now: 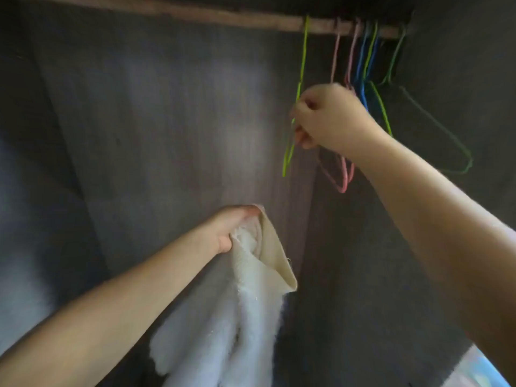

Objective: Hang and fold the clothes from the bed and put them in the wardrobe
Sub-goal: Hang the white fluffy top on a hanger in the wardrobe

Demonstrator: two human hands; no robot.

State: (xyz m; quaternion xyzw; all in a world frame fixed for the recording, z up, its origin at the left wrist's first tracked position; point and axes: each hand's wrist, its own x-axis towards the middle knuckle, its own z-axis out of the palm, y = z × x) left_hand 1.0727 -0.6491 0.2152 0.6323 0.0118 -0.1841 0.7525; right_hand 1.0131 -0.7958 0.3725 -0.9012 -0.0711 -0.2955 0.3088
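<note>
White fluffy garment (245, 311) hangs from the left hand (233, 229), fingers bunched around its top. The right hand (326, 118), raised, pinches a yellow-green hanger (300, 88) on the wardrobe rail (223, 16). Pink, blue and green hangers (363, 65) crowd just behind it.

Head view, close, up into wardrobe (173, 113)

Inside the dark wardrobe (167, 107), a wooden rail (195, 13) runs across the top. The right hand (329, 118) reaches up and grips a lime-green wire hanger (303, 65) that hangs from the rail, fingers curled round its lower part. To its right hang more hangers: two pink hangers (342, 180), a blue hanger (363, 65), another lime one and a dark green hanger (446, 135) at the far right. Lower left, the left hand (234, 227) grips a fluffy white garment (245, 317) with a cream lining, which hangs down.
</note>
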